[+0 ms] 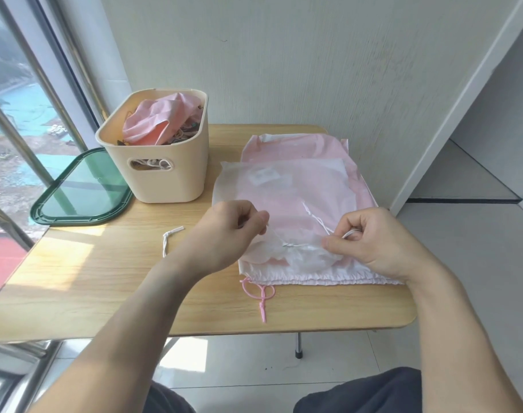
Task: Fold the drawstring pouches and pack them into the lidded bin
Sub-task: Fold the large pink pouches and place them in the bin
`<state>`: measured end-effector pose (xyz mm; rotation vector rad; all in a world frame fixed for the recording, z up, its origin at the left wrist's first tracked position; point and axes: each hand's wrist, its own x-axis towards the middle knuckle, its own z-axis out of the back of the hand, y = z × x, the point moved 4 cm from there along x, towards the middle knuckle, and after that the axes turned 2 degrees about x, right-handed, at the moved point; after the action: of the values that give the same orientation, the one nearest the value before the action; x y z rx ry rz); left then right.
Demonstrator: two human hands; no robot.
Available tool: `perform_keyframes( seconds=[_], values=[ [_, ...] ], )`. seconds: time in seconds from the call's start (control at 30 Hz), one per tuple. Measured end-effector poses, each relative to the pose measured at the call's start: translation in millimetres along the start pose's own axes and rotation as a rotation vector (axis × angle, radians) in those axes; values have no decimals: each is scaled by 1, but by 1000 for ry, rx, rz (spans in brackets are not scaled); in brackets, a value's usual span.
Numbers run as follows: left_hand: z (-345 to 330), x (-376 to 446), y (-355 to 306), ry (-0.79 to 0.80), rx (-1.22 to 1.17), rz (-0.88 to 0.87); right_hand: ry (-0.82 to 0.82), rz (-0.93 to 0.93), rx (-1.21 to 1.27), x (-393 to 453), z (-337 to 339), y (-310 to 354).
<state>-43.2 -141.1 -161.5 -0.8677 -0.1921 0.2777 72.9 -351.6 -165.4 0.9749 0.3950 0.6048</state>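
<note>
Head view: left hand (233, 231) and right hand (370, 239) both pinch the thin translucent white fabric drawstring pouch (284, 186) near its six-o'clock hem; likely light, limp, best grasped by corners.

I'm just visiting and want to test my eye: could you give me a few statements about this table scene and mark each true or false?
1. The green lid sits on the bin. False: it lies on the table beside the bin's left side.
2. The bin holds pink fabric. True.
3. Both hands work at the translucent white pouch. True: left hand and right hand pinch it.
4. The pink drawstring is blue. False: pink.
</note>
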Motion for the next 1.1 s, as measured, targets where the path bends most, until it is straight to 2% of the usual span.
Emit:
perform_keyframes(
  seconds=[0.07, 0.17, 0.33, 0.57, 0.7, 0.83, 0.97, 1.03, 1.1],
  values=[
    [-1, 2, -3, 0, -64, 37, 30, -16, -35, 3, -5, -1],
    [-6, 4, -9, 69, -309, 111, 74, -44, -74, 5, -13, -2],
    [-15, 6, -21, 199, -540, 99, 72, -62, -97, 8, -21, 1],
    [-19, 6, -23, 290, -479, -10, 62, -66, -165, 12, -25, 4],
    [-21, 7, -18, 336, -428, -22, 74, -31, -58, 11, -28, 9],
    [-28, 8, -13, 322, -340, 7, 101, 29, 151, 8, -26, 17],
    [-34, 4, -18, 441, -223, -20, 134, 121, 306, 4, -31, 29],
    [-36, 2, -21, 503, -226, -38, 113, 155, 324, 7, -36, 29],
    [-37, 2, -22, 492, -246, -48, 78, 183, 284, 10, -39, 28]
  ],
)
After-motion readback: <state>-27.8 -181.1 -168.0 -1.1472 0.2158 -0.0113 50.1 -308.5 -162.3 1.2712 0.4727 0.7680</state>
